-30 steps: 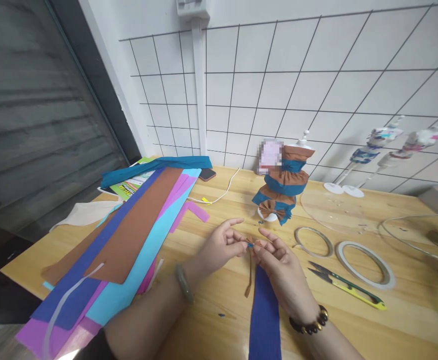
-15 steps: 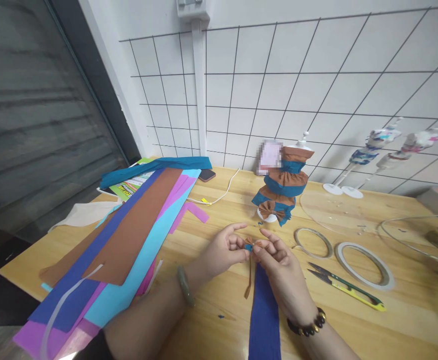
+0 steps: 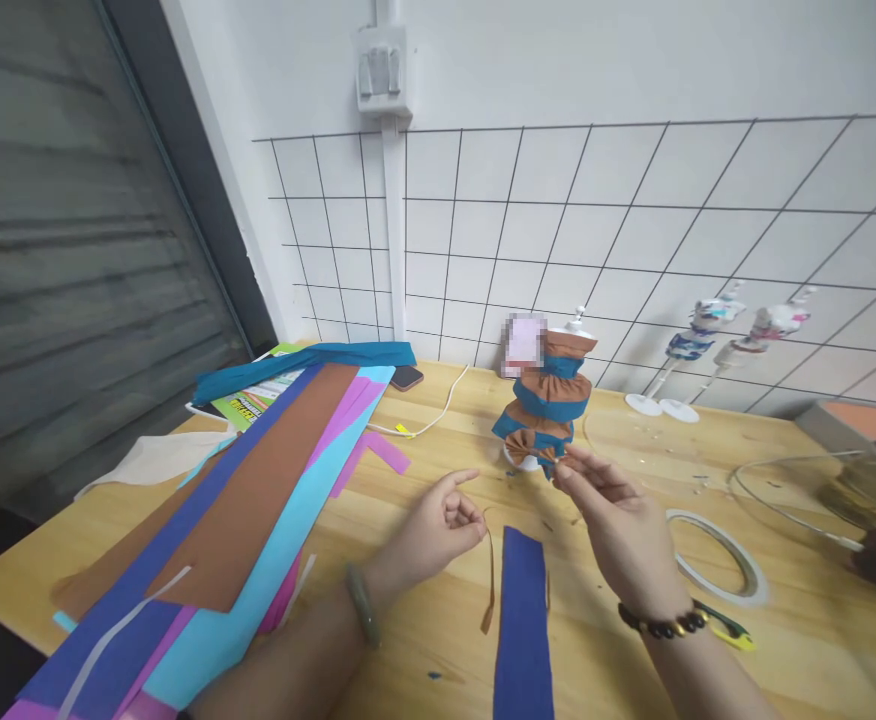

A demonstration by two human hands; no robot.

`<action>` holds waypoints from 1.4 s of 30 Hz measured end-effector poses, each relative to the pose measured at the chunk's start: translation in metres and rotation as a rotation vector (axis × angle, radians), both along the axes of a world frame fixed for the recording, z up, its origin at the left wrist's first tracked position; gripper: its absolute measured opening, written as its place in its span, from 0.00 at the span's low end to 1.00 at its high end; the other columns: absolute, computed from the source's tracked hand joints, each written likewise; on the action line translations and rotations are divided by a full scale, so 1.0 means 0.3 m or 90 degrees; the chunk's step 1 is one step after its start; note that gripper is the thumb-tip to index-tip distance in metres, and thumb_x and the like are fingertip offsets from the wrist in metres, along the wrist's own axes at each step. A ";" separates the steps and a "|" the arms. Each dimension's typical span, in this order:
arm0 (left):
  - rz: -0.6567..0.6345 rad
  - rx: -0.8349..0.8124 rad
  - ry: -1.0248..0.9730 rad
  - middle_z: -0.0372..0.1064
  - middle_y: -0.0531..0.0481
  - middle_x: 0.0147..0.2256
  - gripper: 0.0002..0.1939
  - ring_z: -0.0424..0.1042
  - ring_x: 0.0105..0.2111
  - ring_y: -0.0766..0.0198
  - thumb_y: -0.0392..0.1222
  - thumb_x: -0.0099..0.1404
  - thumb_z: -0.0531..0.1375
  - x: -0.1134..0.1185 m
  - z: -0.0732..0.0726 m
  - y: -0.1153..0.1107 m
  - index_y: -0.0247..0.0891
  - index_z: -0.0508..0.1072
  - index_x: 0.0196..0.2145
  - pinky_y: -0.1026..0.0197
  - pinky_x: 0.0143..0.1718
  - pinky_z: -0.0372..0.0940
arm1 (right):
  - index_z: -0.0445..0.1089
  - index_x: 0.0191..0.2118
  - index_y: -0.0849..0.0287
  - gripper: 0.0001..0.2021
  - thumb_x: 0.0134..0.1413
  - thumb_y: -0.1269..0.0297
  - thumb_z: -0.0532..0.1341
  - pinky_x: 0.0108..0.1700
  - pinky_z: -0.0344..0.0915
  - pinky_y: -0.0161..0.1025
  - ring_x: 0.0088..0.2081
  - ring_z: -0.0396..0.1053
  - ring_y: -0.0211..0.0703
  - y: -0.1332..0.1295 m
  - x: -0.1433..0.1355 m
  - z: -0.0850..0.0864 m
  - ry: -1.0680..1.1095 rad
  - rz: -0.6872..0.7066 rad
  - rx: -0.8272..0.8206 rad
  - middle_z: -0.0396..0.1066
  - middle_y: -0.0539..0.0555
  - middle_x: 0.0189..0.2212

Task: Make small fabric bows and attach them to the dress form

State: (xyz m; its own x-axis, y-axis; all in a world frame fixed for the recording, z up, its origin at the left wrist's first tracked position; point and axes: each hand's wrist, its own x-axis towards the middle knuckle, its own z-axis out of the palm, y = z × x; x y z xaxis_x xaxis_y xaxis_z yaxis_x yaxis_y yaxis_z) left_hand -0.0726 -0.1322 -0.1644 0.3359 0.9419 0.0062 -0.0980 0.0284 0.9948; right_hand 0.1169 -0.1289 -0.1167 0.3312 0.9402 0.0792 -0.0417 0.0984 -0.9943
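Observation:
A small dress form [image 3: 558, 395] wears brown and teal crepe-paper tiers with a brown bow [image 3: 520, 447] near its base. My right hand [image 3: 618, 520] has thumb and fingers pinched at the lower right of the form; a bit of brown and teal paper shows at the fingertips, partly hidden. Over the table, my left hand [image 3: 449, 515] has its index finger stretched out and thumb and other fingers pressed together at the end of a thin brown strip [image 3: 491, 580]. A dark blue paper strip [image 3: 523, 620] lies between the hands.
Layered coloured paper sheets [image 3: 258, 480] cover the left side. A tape ring [image 3: 730, 560] and partly hidden snips [image 3: 730, 628] lie at right. Two small white stands [image 3: 678, 408] and a phone [image 3: 406, 379] are farther back. Cables cross the table.
My right hand has moved away from my left hand, up and right to the dress form, with the small bow piece. The left hand keeps the thin brown strip. The view has tilted upward.

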 end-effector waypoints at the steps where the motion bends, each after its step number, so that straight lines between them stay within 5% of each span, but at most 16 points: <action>1: 0.000 0.005 -0.001 0.65 0.52 0.29 0.31 0.65 0.30 0.67 0.36 0.53 0.60 -0.001 -0.002 0.001 0.36 0.55 0.53 0.62 0.36 0.59 | 0.71 0.38 0.58 0.17 0.37 0.61 0.67 0.41 0.66 0.42 0.32 0.69 0.40 0.014 0.012 0.012 -0.006 -0.009 0.017 0.71 0.51 0.30; 13: 0.050 -0.040 -0.051 0.71 0.44 0.30 0.24 0.69 0.30 0.64 0.43 0.52 0.62 0.000 0.002 0.043 0.32 0.63 0.46 0.62 0.33 0.60 | 0.68 0.32 0.58 0.12 0.37 0.64 0.68 0.38 0.66 0.39 0.31 0.69 0.38 0.117 0.081 0.073 -0.001 0.018 0.134 0.71 0.50 0.28; 20: 0.047 -0.065 -0.084 0.72 0.39 0.34 0.15 0.70 0.31 0.62 0.42 0.53 0.62 0.087 0.120 0.058 0.33 0.64 0.36 0.60 0.33 0.62 | 0.65 0.29 0.57 0.13 0.37 0.64 0.68 0.33 0.66 0.36 0.29 0.68 0.37 0.127 0.075 0.081 0.027 0.079 0.155 0.69 0.48 0.25; 26: 0.092 -0.089 -0.284 0.71 0.42 0.34 0.11 0.72 0.33 0.61 0.37 0.53 0.61 0.227 0.213 0.134 0.35 0.61 0.31 0.56 0.39 0.63 | 0.65 0.32 0.57 0.13 0.38 0.64 0.68 0.34 0.66 0.36 0.32 0.68 0.39 0.120 0.073 0.083 0.033 0.106 0.163 0.71 0.50 0.28; 33: 0.117 -0.115 -0.451 0.70 0.48 0.28 0.10 0.72 0.30 0.62 0.31 0.52 0.57 0.321 0.219 0.190 0.37 0.56 0.26 0.52 0.41 0.63 | 0.65 0.33 0.57 0.13 0.39 0.63 0.67 0.32 0.67 0.37 0.32 0.70 0.41 0.122 0.072 0.082 0.031 0.121 0.148 0.72 0.51 0.29; 42: 0.120 -0.126 -0.527 0.68 0.50 0.28 0.09 0.71 0.30 0.64 0.30 0.51 0.56 0.331 0.221 0.212 0.37 0.57 0.27 0.56 0.39 0.63 | 0.66 0.34 0.57 0.14 0.39 0.62 0.67 0.29 0.67 0.37 0.30 0.69 0.41 0.140 0.049 0.072 -0.013 0.100 0.136 0.72 0.52 0.29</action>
